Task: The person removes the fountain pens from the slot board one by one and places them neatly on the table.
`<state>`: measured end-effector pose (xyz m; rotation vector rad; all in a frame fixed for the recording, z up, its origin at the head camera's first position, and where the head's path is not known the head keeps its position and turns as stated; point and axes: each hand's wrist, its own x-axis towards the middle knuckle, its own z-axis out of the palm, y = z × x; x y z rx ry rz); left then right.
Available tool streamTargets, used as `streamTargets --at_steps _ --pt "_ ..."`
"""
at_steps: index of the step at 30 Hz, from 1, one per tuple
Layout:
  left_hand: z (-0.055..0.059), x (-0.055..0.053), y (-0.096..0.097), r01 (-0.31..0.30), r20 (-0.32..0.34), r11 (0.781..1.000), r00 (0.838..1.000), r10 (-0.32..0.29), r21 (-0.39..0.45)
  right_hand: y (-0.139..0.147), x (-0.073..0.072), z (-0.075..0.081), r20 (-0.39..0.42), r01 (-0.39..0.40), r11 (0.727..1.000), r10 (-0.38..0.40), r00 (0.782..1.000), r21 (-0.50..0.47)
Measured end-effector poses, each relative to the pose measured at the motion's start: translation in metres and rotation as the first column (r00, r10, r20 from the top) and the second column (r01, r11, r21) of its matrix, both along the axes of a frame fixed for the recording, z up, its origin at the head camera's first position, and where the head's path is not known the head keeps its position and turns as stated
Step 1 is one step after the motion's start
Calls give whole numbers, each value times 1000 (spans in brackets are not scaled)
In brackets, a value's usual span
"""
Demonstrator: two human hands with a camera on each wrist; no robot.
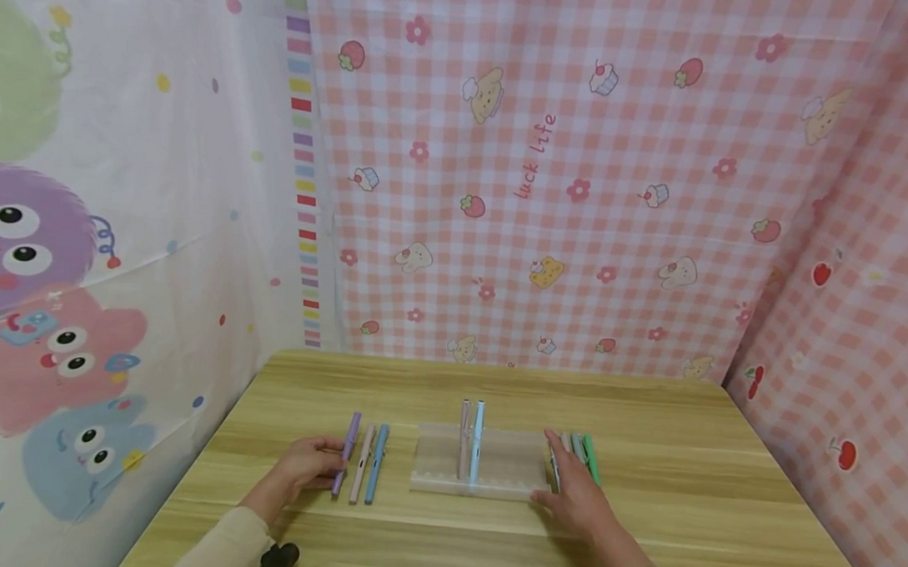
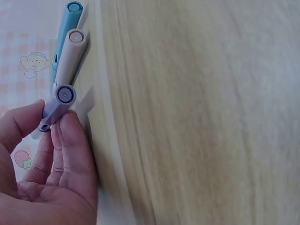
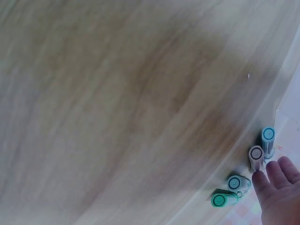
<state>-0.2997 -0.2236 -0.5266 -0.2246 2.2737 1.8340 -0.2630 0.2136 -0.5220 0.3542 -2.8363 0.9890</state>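
In the head view my left hand (image 1: 308, 470) is at a purple pen (image 1: 346, 453), left of a beige-pink pen (image 1: 363, 464) and a blue pen (image 1: 377, 464). The left wrist view shows thumb and fingers pinching that purple pen (image 2: 60, 104). A clear stand (image 1: 433, 458) in the middle holds a mauve pen (image 1: 464, 438) and a light blue pen (image 1: 478, 443), both leaning upright. My right hand (image 1: 578, 492) is at the stand's right end with fingers extended, partly covering several pens, among them a green pen (image 1: 592, 461) and a grey-green pen (image 3: 238, 183). Whether it touches the stand is hidden.
Everything lies on a wood-grain table (image 1: 445, 542). A pink checked cloth (image 1: 561, 237) hangs behind it, with a white cartoon cloth (image 1: 190, 308) to the left and another patterned cloth (image 1: 850, 347) to the right. A black object (image 1: 279, 558) is by the left wrist.
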Motion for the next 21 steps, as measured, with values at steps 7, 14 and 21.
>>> streamTargets --at_steps 7,14,21 --pt "2 1 4 -22 0 1000 1000 22 -19 0 0 1 0 -5 1000 5 1000 2" --pt "4 1 5 -18 24 999 1000 19 -33 1 -1 0 7 -2 1000 2 1000 -8" --pt "6 2 8 -13 24 998 1000 15 -68 0 0 1 2 -10 1000 10 1000 -7"
